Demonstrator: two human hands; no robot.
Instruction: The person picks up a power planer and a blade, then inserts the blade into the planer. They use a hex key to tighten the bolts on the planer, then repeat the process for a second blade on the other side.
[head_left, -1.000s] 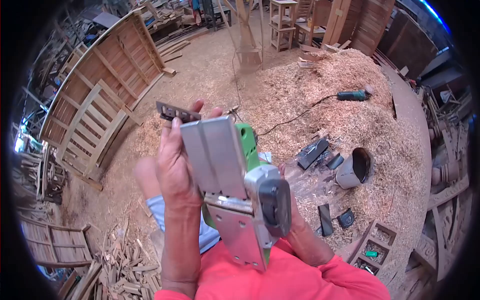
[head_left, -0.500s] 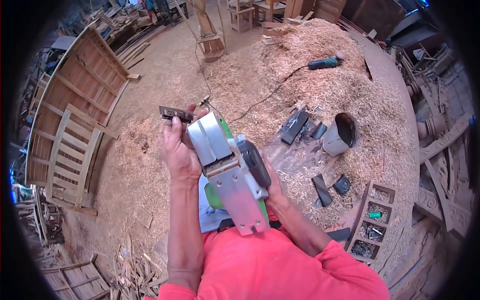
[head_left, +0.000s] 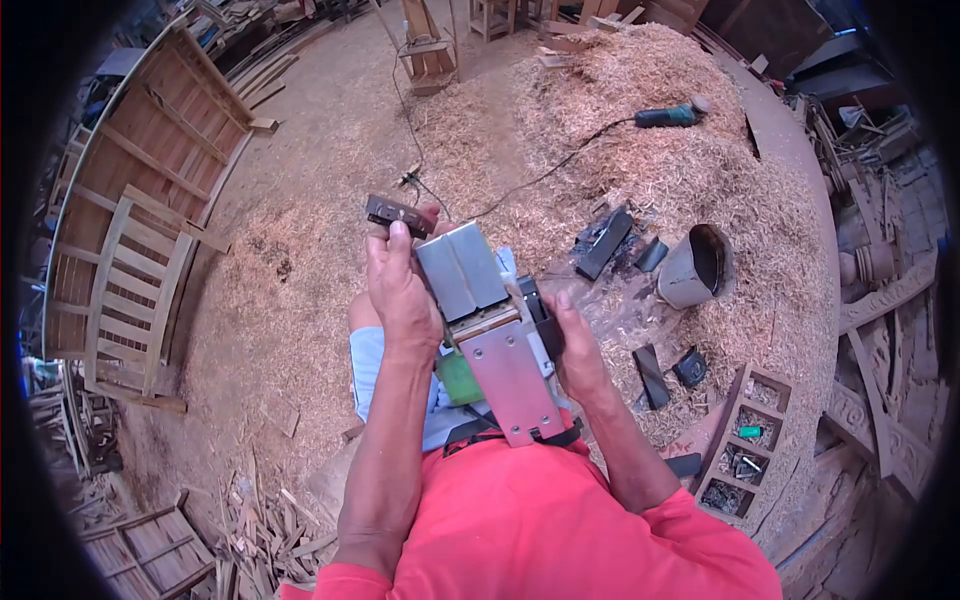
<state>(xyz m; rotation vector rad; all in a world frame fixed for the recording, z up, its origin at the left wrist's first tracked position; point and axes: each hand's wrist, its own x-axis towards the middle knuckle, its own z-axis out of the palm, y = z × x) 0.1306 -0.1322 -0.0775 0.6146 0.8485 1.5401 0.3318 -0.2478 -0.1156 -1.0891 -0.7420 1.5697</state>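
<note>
An electric hand planer (head_left: 508, 380) rests upside down against my lap, its silvery sole plates facing up and the cutter slot between them. My left hand (head_left: 402, 295) pinches a dark metal piece with slots, like a planer blade holder (head_left: 393, 214), between thumb and fingers beyond the planer's front plate. That hand's palm side lies along the planer's left edge. My right hand (head_left: 580, 350) is closed round the planer's right side by the black cover; its fingers are mostly hidden. Part of the green body (head_left: 460, 378) shows beneath.
Wood shavings (head_left: 640, 100) heap ahead, with an angle grinder (head_left: 670, 115) on top. At right stand a grimy pail (head_left: 690, 270), a dark sharpening block (head_left: 605, 243) and a compartment box (head_left: 740, 445) of small parts. A slatted wooden frame (head_left: 140, 285) leans at left.
The planer has shifted to the right in view and its sole faces me more squarely. Both hands moved along with it, the left still pinching the dark metal piece.
</note>
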